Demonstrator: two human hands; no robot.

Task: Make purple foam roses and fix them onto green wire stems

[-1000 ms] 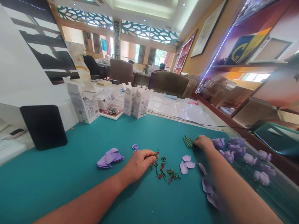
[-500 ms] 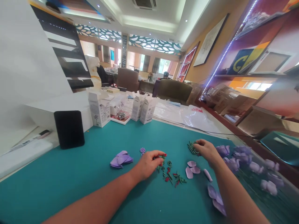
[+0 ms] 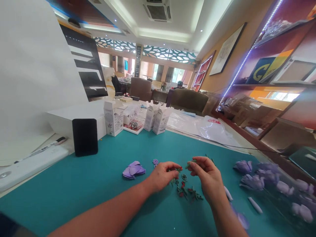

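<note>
My left hand (image 3: 163, 176) pinches a small green and red plastic piece (image 3: 176, 170) just above the teal mat (image 3: 98, 184). My right hand (image 3: 206, 176) holds a green stem piece (image 3: 191, 162) right beside it, fingertips almost touching the left hand's piece. Under both hands lies a scatter of small green and red parts (image 3: 187, 192). A purple wheel-shaped part (image 3: 155, 161) and a pile of purple petals (image 3: 134, 169) lie to the left. Loose pale petals (image 3: 228, 193) lie to the right.
Finished purple flowers (image 3: 251, 181) lie along the right edge. Opened white boxes (image 3: 113, 118) and plastic bags (image 3: 197, 123) stand at the mat's far end, a black speaker (image 3: 85, 136) at the left. A person sits far back behind armchairs.
My right hand left the green stem pile at the right and came in to meet the left hand, carrying a stem. The view has shifted left and tilted up.
</note>
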